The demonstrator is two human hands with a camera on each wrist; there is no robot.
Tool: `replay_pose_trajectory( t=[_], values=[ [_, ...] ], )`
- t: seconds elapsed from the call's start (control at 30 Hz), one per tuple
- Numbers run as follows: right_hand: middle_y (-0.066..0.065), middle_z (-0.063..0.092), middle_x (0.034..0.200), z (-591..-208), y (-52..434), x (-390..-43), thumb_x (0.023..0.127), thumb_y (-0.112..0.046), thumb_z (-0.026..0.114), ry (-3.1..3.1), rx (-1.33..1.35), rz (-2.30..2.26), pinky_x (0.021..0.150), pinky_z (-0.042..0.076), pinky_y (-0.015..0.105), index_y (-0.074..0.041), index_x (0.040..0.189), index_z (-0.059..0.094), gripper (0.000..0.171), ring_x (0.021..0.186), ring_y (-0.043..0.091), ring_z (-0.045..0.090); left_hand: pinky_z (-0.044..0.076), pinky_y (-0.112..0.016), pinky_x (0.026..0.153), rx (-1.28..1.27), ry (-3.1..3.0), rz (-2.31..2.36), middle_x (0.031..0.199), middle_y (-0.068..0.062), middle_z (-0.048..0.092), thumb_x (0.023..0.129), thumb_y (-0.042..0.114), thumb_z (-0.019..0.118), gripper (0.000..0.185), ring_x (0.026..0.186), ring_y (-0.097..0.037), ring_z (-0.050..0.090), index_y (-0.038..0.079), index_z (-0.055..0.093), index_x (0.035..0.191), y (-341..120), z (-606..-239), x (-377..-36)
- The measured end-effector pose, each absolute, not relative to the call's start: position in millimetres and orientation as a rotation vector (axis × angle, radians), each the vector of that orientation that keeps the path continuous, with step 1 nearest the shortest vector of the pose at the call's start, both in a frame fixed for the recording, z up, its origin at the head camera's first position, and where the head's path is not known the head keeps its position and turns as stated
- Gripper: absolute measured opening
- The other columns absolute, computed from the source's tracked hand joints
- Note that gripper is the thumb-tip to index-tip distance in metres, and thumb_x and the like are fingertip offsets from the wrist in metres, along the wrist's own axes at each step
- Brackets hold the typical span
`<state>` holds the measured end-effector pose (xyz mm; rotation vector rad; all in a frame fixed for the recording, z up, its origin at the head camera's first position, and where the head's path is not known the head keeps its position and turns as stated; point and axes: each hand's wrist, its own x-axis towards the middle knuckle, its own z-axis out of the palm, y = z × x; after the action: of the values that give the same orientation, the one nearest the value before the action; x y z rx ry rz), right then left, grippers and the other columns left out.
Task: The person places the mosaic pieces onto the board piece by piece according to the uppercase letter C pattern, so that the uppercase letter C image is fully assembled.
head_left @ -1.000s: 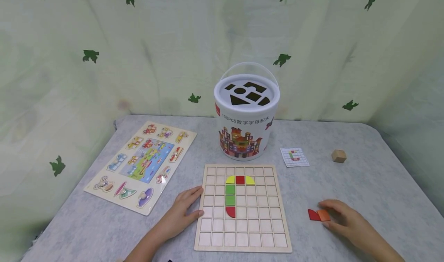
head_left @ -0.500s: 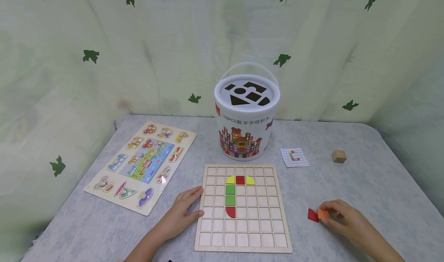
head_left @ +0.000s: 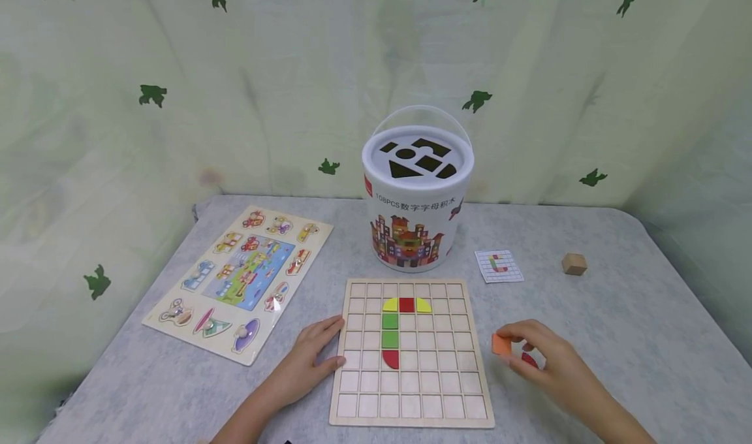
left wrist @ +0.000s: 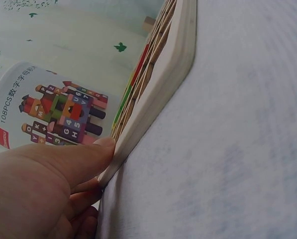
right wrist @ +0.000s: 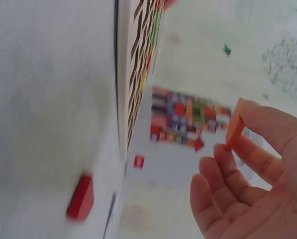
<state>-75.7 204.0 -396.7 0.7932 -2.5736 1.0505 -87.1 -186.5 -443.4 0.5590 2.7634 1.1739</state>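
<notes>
My right hand (head_left: 546,356) pinches an orange square tile (head_left: 501,344) between thumb and fingers, just off the right side of the wooden grid board (head_left: 438,403). The right wrist view shows the orange tile (right wrist: 234,125) held up on its edge. On the table behind those fingers lies a red quarter-round tile (head_left: 529,360), partly covered by the hand. My left hand (head_left: 307,359) rests at the board's left edge, thumb and fingertips touching it. Set in the grid are yellow corner tiles (head_left: 423,306), a red square (head_left: 407,305), green squares (head_left: 390,330) and a red quarter-round (head_left: 391,359).
Behind the board stands a white bucket (head_left: 416,228) with a holed lid and a handle. A small pattern card (head_left: 511,274) and a wooden cube (head_left: 574,264) lie to the back right. A knobbed picture puzzle (head_left: 235,349) lies on the left of the table.
My right hand has picked up the orange tile from beside the red one and carried it left toward the board. The left hand stays where it was.
</notes>
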Motion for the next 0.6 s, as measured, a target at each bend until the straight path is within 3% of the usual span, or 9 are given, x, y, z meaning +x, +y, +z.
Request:
replay_pose_trajectory(
  t=[0.23, 0.6],
  values=[
    [-0.012, 0.057, 0.102, -399.8, 165.3, -83.2, 0.078, -0.012, 0.07, -2.559, 0.924, 1.196, 0.064, 0.047, 0.026, -0.019, 0.106, 0.061, 0.03, 0.085, 0.006, 0.052, 0.024, -0.051, 0.099, 0.566, 2.76, 1.183, 0.141, -0.008, 0.032, 0.084, 0.026, 0.063, 0.064, 0.129, -0.03, 0.022, 0.003, 0.036, 0.137, -186.5, -443.6, -87.3],
    [-0.013, 0.055, 0.096, -419.6, 121.5, -96.2, 0.08, -0.022, 0.07, -2.79, 0.936, 1.292, 0.076, 0.047, 0.026, -0.016, 0.102, 0.061, 0.024, 0.086, 0.006, 0.052, 0.023, -0.05, 0.1, 0.56, 2.758, 1.177, 0.142, -0.007, 0.032, 0.084, 0.025, 0.064, 0.063, 0.129, -0.029, 0.022, 0.003, 0.036, 0.137, -186.8, -444.9, -88.0]
  ],
)
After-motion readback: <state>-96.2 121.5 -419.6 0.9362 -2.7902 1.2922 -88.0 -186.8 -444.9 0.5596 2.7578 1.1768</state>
